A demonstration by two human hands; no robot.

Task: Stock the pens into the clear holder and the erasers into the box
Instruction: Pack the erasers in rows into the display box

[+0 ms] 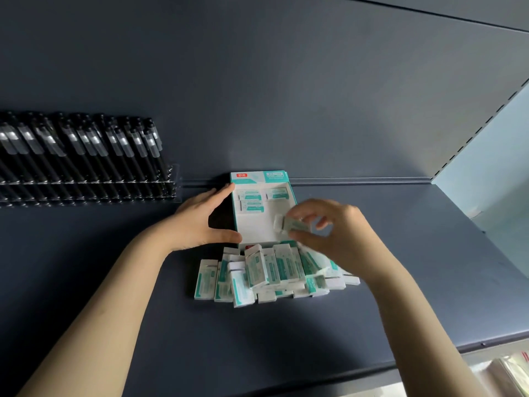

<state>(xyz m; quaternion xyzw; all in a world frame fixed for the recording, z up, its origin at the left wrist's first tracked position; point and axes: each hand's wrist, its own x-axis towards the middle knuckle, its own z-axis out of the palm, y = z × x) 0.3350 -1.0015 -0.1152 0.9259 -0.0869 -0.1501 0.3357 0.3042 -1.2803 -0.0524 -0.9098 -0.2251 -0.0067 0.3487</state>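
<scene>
Eraser [287, 224] pinched over box [235, 213] in curled fingers [307, 209] of right hand [339, 237]; left hand [197, 222], fingers straight, braces box.

Motion-blurred eraser [290, 224]; clear holder [91, 193] partly off-frame left

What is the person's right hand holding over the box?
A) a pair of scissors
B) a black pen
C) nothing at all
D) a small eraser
D: the right hand pinches a white and green eraser between its fingertips, above the open box.
</scene>
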